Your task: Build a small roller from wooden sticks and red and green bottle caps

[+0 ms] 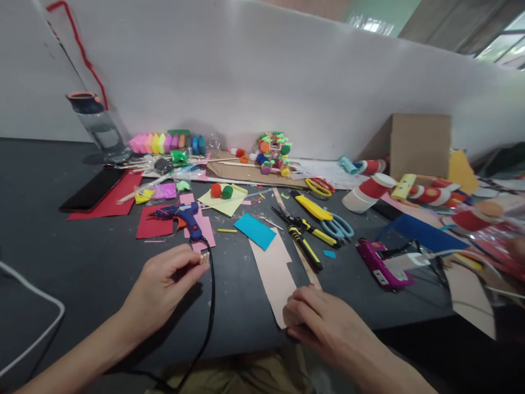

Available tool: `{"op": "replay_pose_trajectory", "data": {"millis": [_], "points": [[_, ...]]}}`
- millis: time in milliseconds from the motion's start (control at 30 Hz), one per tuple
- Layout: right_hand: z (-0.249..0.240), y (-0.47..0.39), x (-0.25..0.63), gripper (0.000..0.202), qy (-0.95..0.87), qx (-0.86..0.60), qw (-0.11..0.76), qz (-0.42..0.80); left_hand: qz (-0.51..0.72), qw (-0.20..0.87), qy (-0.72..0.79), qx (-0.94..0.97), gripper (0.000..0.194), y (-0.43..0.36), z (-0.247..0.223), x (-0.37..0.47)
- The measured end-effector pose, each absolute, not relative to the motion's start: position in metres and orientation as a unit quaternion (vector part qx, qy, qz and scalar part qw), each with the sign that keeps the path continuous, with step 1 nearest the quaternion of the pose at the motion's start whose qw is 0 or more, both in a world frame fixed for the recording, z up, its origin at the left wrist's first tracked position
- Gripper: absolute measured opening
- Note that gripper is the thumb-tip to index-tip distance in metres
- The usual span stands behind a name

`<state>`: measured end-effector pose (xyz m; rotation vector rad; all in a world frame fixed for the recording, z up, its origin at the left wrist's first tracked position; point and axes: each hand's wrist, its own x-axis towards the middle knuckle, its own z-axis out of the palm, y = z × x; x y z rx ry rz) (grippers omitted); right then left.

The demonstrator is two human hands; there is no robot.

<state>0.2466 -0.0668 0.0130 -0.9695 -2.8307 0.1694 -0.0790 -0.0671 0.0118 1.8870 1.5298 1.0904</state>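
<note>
Between the thumb and fingers of my left hand (170, 282) are small pale wooden pieces (204, 258), pinched just beside the black cord of the blue glue gun (189, 219). My right hand (318, 317) rests with bent fingers on the near end of a light cardboard strip (273, 273); its fingertips are partly hidden, and I cannot make out whether they grip the strip. A blue paper rectangle (255, 231) lies over the strip's far end. Pliers with black and yellow handles (303, 241) lie right of the strip.
A yellow cutter (311, 206) and blue-handled scissors (338, 225) lie beyond the pliers. A purple power strip (383, 265) sits at right, near paper cups (369, 192). At the back left stand a water bottle (100, 128) and a phone (93, 190). A person's hand (515, 249) shows at the right edge.
</note>
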Motion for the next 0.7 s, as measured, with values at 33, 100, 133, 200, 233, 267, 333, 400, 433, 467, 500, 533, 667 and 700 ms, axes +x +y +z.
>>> {"op": "replay_pose_trajectory", "data": {"millis": [33,100,133,200,233,267,333,400,433,467,500,533,667,700], "points": [[0.01,-0.065,0.249,0.01,-0.944,-0.317,0.075,0.047,0.402,0.242,0.55,0.691,0.027,-0.066,0.013,-0.076],[0.004,-0.059,0.251,0.019,-0.948,-0.307,0.082,0.028,0.408,0.246,0.537,0.696,0.027,-0.064,0.015,-0.072],[0.001,-0.056,0.252,0.021,-0.949,-0.304,0.085,0.02,0.409,0.247,0.535,0.696,0.027,-0.063,0.016,-0.07],[-0.004,-0.049,0.25,0.021,-0.951,-0.298,0.086,0.005,0.407,0.248,0.537,0.696,0.026,-0.063,0.017,-0.069],[-0.005,-0.046,0.247,0.02,-0.952,-0.295,0.085,-0.001,0.405,0.249,0.539,0.696,0.025,-0.063,0.017,-0.069],[-0.007,-0.043,0.242,0.02,-0.952,-0.293,0.084,-0.008,0.401,0.252,0.541,0.695,0.024,-0.063,0.017,-0.068],[-0.008,-0.036,0.23,0.019,-0.953,-0.29,0.083,-0.02,0.39,0.259,0.542,0.698,0.024,-0.062,0.018,-0.066],[-0.007,-0.03,0.214,0.017,-0.955,-0.283,0.08,-0.03,0.377,0.265,0.544,0.701,0.024,-0.061,0.019,-0.062],[-0.006,-0.027,0.206,0.014,-0.958,-0.274,0.076,-0.034,0.373,0.266,0.545,0.702,0.024,-0.06,0.019,-0.06],[-0.004,-0.024,0.198,0.011,-0.961,-0.264,0.071,-0.036,0.368,0.266,0.546,0.704,0.024,-0.059,0.02,-0.058],[-0.003,-0.022,0.192,0.009,-0.965,-0.252,0.065,-0.038,0.366,0.267,0.546,0.705,0.024,-0.058,0.02,-0.057],[-0.002,-0.02,0.187,0.008,-0.968,-0.242,0.059,-0.039,0.365,0.268,0.545,0.706,0.024,-0.057,0.02,-0.056],[0.002,-0.009,0.179,0.009,-0.969,-0.238,0.038,-0.049,0.363,0.272,0.541,0.708,0.023,-0.055,0.019,-0.055],[0.002,-0.004,0.179,0.01,-0.966,-0.252,0.035,-0.054,0.365,0.272,0.543,0.705,0.023,-0.054,0.019,-0.056]]}}
